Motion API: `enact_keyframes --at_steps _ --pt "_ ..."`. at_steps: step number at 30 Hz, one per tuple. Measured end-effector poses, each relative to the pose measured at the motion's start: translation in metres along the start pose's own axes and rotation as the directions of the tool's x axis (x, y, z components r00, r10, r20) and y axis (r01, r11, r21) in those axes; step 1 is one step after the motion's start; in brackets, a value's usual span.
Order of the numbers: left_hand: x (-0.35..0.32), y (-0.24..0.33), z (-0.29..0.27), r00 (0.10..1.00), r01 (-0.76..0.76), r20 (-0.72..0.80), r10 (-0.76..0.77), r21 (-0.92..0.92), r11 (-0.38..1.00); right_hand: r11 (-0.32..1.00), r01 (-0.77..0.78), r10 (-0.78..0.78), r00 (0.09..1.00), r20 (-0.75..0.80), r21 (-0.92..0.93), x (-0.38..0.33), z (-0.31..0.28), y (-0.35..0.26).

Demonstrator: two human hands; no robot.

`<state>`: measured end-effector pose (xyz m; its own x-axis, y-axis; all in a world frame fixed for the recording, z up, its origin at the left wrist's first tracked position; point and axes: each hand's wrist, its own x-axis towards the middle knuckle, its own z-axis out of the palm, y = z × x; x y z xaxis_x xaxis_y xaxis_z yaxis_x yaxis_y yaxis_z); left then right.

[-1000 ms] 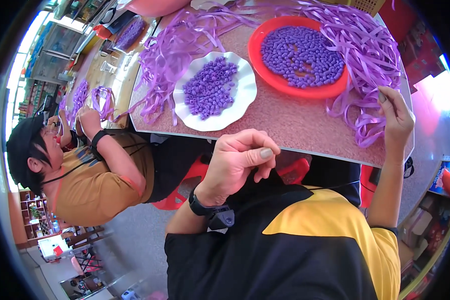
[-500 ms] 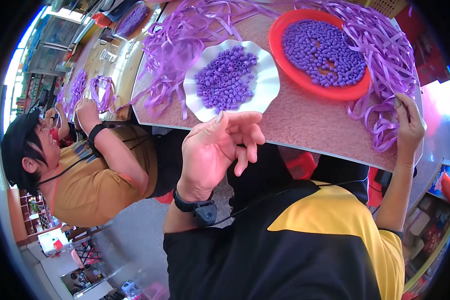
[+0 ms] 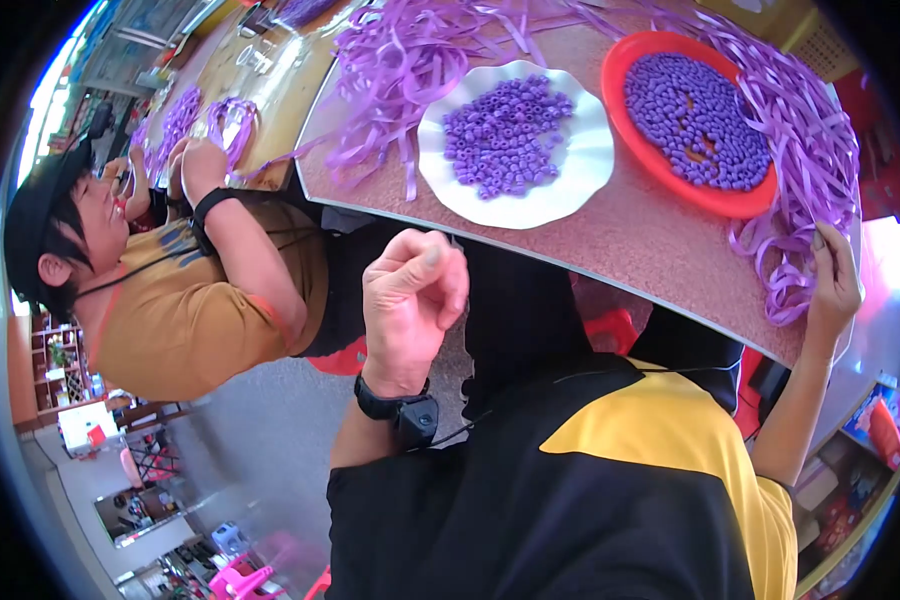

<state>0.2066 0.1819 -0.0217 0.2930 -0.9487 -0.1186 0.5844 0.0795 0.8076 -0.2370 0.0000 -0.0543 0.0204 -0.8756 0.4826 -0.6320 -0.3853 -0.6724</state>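
Head view is showing the left hand (image 3: 410, 300) hanging in the air just off the near edge of the table (image 3: 660, 250), fingers curled into a loose fist with the thumb lying over them; whether anything small is sitting inside that fist I cannot tell. The right hand (image 3: 832, 275) is resting at the table's right edge, fingertips pinching into the tangle of purple ribbon strips (image 3: 805, 190) trailing there.

The purple beads (image 3: 505, 135) are lying heaped on the white scalloped plate (image 3: 580, 175), just beyond the left hand, and more of them are filling the red dish (image 3: 710, 195) beside it.

To do this well, I judge the right hand should be singling out 1 strip from the tangle rather than dragging several, keeping its free end clear, while the left is coming in low over the white plate to pick 1 bead at a time, so the heap is not spilling over the shallow rim.

The table is wearing a speckled brownish top with a pale edge, and ribbon is sprawling across its far side too. A 2nd table is standing to the left, where another person (image 3: 170, 300) in a mustard shirt is working with purple ribbon. Grey floor and cluttered shelves are showing below.
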Motion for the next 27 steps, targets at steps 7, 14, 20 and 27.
enact_keyframes --at_steps 7,14,20,27 --pt "0.024 -0.073 -0.104 0.837 0.193 -0.426 -0.344 -0.358 0.914 0.997 0.073 -0.073 0.997 -0.014 -0.001 0.001 0.003 0.001" --pt "0.066 -0.052 -0.069 0.973 -0.087 -0.225 -0.058 -0.582 0.809 0.997 0.077 -0.077 0.997 0.015 0.000 0.000 0.000 0.006" --pt "0.053 -0.056 -0.077 0.931 -0.130 -0.364 -0.032 -0.412 0.902 0.999 0.051 -0.050 0.998 0.028 -0.016 0.003 0.004 -0.004" --pt "0.046 -0.144 -0.164 0.964 0.022 -0.198 0.179 0.728 0.685 0.994 0.046 -0.053 0.996 0.069 0.095 0.003 0.002 0.007"
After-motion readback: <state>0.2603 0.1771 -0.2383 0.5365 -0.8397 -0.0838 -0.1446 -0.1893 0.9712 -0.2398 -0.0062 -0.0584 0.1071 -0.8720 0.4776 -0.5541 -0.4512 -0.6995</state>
